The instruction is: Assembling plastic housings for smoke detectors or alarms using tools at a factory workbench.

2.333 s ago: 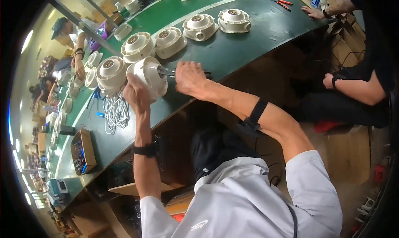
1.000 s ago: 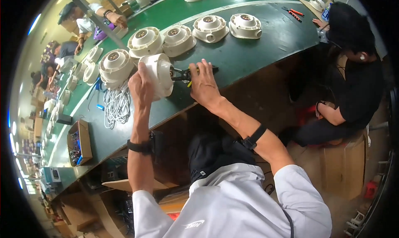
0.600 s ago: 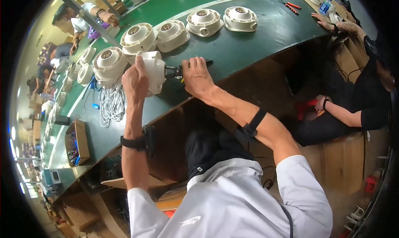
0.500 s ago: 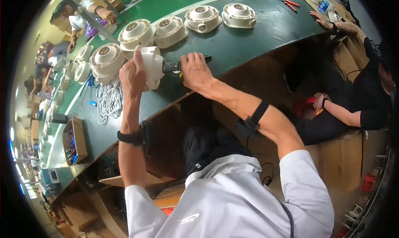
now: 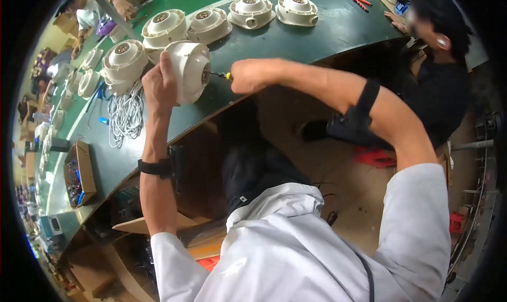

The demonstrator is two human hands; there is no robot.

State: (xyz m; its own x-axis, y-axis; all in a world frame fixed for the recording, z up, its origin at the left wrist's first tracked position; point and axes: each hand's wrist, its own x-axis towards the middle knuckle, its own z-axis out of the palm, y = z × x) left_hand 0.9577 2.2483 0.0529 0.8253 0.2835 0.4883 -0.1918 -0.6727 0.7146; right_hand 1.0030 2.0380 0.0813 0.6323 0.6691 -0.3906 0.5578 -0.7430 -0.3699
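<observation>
My left hand [image 5: 158,85] grips a round white plastic housing [image 5: 191,69] tilted on its side, at the front edge of the green workbench [image 5: 327,32]. My right hand [image 5: 251,76] is closed around a screwdriver [image 5: 219,75] whose thin shaft points left into the middle of that housing. Both forearms wear black bands. Most of the screwdriver handle is hidden inside my fist.
Several more white housings [image 5: 163,26] stand in a row behind, along the bench. A bundle of white cable [image 5: 125,117] lies to the left, and a cardboard box of small parts [image 5: 78,172] beyond it. A co-worker in black [image 5: 438,64] sits at the right; other people work at far left.
The housing stays tilted in my left hand and the screwdriver stays at its centre. My right arm has swung higher across the view, and the view has shifted slightly.
</observation>
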